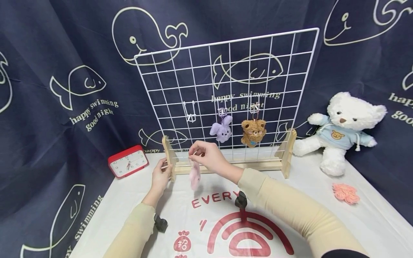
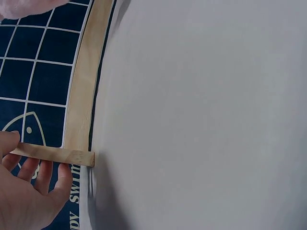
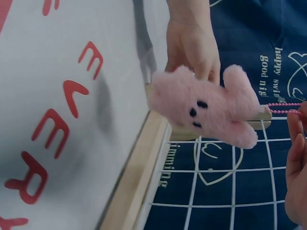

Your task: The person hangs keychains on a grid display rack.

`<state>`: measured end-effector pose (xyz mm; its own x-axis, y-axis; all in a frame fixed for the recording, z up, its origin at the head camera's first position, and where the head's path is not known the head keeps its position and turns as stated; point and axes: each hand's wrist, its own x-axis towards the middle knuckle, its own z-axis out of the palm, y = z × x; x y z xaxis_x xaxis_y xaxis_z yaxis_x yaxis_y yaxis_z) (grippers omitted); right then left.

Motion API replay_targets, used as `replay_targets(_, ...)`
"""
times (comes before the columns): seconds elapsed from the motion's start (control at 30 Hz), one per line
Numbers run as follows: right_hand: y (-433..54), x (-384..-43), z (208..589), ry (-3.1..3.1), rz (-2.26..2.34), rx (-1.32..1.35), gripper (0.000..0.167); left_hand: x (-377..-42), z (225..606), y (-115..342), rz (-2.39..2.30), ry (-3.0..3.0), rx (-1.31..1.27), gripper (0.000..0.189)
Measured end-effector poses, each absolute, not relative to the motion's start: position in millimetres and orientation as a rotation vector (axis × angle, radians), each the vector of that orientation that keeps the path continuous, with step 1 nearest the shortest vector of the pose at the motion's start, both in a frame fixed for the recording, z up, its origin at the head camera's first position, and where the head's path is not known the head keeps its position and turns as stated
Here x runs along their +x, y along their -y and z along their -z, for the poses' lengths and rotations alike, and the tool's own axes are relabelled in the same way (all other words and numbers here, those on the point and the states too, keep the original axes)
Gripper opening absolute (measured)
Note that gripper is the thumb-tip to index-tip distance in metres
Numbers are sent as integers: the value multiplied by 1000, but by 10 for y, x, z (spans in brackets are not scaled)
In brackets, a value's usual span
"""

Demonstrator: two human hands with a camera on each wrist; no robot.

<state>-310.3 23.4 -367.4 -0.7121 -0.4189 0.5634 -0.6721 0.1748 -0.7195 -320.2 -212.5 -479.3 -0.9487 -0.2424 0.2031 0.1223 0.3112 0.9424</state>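
My right hand (image 1: 209, 156) pinches the pink bead chain (image 3: 284, 104) of a pink plush bunny keychain (image 3: 192, 98). The bunny dangles in front of the lower left of a white wire grid rack (image 1: 229, 42). In the left wrist view, my left hand (image 2: 29, 194) grips the rack's wooden end leg (image 2: 55, 154), thumb on one side and fingers on the other. An empty white double hook (image 1: 191, 117) hangs on the grid above the right hand. Farther right, a purple plush bunny (image 1: 222, 130) and a brown plush bear (image 1: 254, 132) hang from hooks.
A red alarm clock (image 1: 128, 163) stands left of the rack. On the right sits a white teddy bear (image 1: 344, 125) in a blue hoodie, with a coral-pink knotted piece (image 1: 346, 193) in front of it. A printed white cloth (image 1: 190, 218) covers the table; a dark blue curtain (image 1: 80, 32) hangs behind.
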Motion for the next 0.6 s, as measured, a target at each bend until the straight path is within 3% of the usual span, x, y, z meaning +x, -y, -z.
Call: replay_targets(0.6, -245, -3174, 3192, 2052, -1531, 1036, 12, -3235, 4826, 2150, 1640, 2300, 116, 39)
